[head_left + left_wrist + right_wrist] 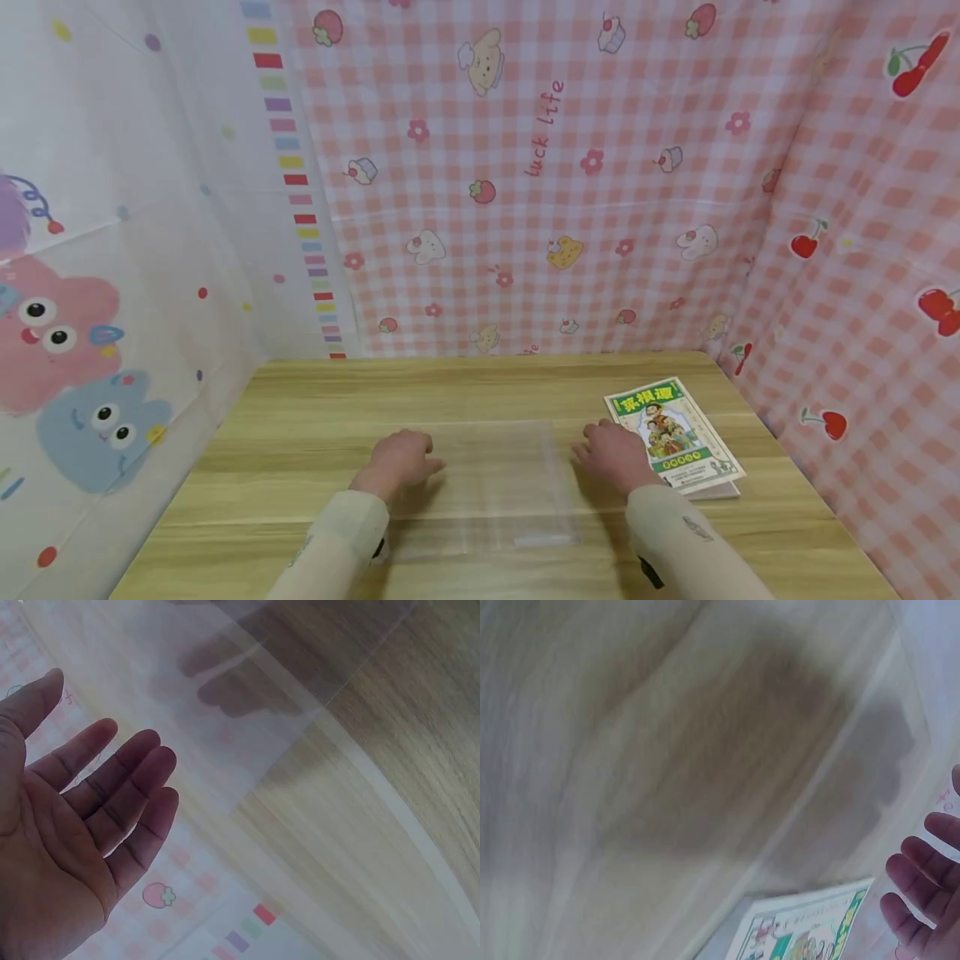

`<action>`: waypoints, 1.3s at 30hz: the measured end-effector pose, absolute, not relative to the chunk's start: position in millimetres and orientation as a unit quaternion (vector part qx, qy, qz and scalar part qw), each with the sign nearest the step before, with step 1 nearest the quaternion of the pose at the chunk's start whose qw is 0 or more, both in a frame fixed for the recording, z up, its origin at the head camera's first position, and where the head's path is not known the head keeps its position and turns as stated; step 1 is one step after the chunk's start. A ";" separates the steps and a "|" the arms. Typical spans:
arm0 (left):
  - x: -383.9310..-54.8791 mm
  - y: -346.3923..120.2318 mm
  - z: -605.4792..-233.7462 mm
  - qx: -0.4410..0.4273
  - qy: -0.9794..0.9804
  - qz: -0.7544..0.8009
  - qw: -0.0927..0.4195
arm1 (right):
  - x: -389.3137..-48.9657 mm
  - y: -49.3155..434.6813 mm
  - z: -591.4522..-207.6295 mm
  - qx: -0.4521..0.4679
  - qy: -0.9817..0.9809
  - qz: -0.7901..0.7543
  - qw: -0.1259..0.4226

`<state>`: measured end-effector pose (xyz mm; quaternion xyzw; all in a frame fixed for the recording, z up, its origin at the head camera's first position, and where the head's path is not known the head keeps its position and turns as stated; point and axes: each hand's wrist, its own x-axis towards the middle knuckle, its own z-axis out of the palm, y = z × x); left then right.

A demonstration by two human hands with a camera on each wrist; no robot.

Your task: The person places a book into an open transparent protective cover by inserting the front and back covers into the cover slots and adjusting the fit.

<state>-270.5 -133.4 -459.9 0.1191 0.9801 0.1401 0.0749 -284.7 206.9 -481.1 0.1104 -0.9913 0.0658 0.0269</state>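
A clear plastic book cover or sleeve (517,475) lies spread flat on the wooden table between my hands. My left hand (401,460) hovers by its left side; in the left wrist view the fingers (142,832) are loosely bent and hold nothing, with the clear sheet (247,697) beyond them. My right hand (613,454) is off the sheet's right edge, beside a book (675,442) with a green and white illustrated cover. The right wrist view shows relaxed fingers (915,881) with nothing in them, and part of the book (802,930) below.
The wooden table (337,392) reaches back to a pink checked cloth wall (450,167). A white cloth with cartoon figures (67,333) hangs at the left, and more checked cloth with cherries (862,292) at the right.
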 end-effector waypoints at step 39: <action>-267.5 -136.5 -456.6 0.110 0.978 0.141 0.110 | -308.6 344.8 -459.2 -0.039 -0.977 0.192 -0.087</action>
